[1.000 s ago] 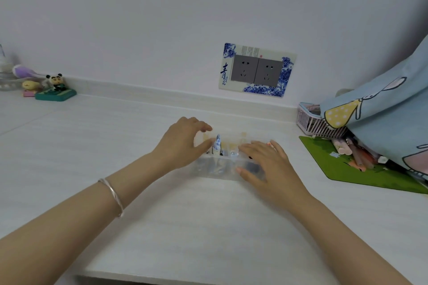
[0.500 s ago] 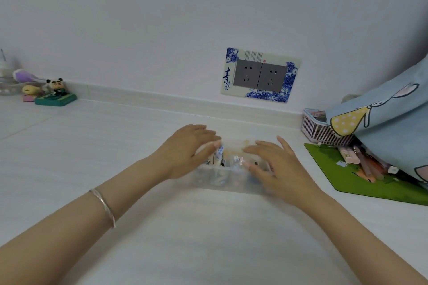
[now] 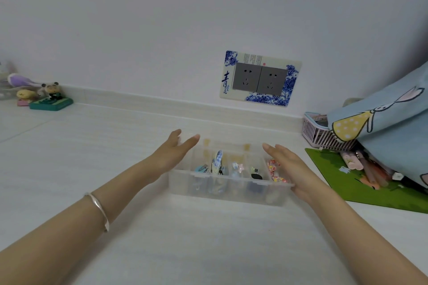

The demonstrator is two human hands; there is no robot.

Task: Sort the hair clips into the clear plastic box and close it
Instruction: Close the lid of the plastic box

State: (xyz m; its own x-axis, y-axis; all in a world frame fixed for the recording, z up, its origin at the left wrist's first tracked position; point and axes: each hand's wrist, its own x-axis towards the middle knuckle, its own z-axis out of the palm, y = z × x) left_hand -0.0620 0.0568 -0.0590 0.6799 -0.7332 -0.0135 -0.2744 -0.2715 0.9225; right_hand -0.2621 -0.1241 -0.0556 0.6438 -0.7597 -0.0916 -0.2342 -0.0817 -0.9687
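The clear plastic box (image 3: 228,188) sits on the white table in front of me, with dividers splitting it into several compartments. Hair clips lie in it: a blue checked clip (image 3: 217,161), a pale blue and pink star clip (image 3: 238,167), a black clip (image 3: 256,176) and a red flowered clip (image 3: 272,170). My left hand (image 3: 174,152) hovers flat at the box's left end, fingers stretched out, holding nothing. My right hand (image 3: 289,164) is at the box's right end, palm inward, fingers straight. Whether a lid covers the box is unclear.
A green mat (image 3: 361,183) with pens lies to the right, under a blue cartoon-print cloth (image 3: 389,127). A pink basket (image 3: 322,134) stands by the wall. Small toys (image 3: 49,96) sit at the far left. A double socket (image 3: 259,78) is on the wall.
Both hands rested on top of the box before; now they have lifted off and spread apart to its two ends, uncovering the clips. The view has tilted down slightly.
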